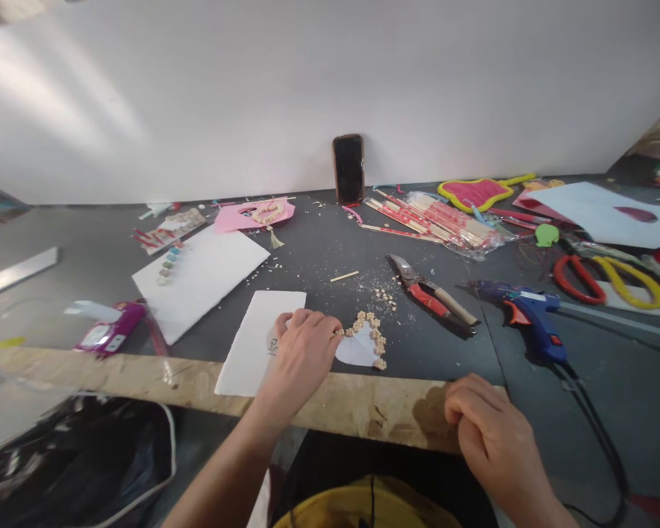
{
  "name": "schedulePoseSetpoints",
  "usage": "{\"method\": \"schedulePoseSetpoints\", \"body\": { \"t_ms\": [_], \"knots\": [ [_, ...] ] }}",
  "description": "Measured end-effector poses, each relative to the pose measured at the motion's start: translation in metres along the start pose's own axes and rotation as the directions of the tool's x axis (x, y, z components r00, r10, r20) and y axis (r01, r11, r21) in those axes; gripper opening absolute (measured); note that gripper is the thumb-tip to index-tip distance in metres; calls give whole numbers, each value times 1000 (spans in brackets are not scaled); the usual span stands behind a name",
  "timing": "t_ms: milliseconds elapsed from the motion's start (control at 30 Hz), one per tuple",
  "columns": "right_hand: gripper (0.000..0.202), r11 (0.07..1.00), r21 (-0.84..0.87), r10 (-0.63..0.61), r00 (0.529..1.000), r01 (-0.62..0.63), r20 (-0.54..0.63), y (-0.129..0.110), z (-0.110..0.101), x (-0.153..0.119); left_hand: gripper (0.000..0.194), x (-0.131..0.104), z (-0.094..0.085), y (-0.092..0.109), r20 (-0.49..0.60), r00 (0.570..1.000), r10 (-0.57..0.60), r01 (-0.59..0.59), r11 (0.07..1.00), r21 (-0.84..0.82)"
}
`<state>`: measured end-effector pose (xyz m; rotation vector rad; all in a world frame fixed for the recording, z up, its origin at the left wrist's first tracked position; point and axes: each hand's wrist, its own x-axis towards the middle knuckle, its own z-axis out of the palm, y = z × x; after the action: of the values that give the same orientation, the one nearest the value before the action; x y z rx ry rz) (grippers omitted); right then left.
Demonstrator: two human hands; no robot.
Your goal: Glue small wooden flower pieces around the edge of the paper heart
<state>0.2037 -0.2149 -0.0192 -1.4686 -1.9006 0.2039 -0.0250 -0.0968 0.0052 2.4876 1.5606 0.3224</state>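
- Purple tool [111,329], well left of the white cutout: blurred, its exact type unclear.
- White card [260,343], just left of the cutout: its handwriting is partly covered by the left hand.
- Left hand [306,341], at the cutout's left side: fingers bunched, fingertips at the end of the border of wooden pieces [380,342]; the thumb is hidden, so I cannot tell whether they pinch a piece.
- White cutout [357,347], lying on the dark tabletop [319,257]: wooden pieces line its top and right edges; the left hand hides part of it.
- Pruning shears [430,295], right of the cutout.
- Right hand [487,425], nearer the wearer and right of the cutout: fingers curled in together at the wooden table edge [357,411], palm hidden.
- Blue glue gun [536,319], farther right of the cutout: cord cut off by the frame.
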Motion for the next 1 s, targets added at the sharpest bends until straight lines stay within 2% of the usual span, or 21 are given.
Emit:
{"method": "schedulePoseSetpoints", "body": {
  "t_ms": [1000],
  "knots": [
    [24,1000,-5,18,1000,-18,16,0,-1,1,23,2,-2,0,31,999,10,-9,1000,-29]
  ]
}}
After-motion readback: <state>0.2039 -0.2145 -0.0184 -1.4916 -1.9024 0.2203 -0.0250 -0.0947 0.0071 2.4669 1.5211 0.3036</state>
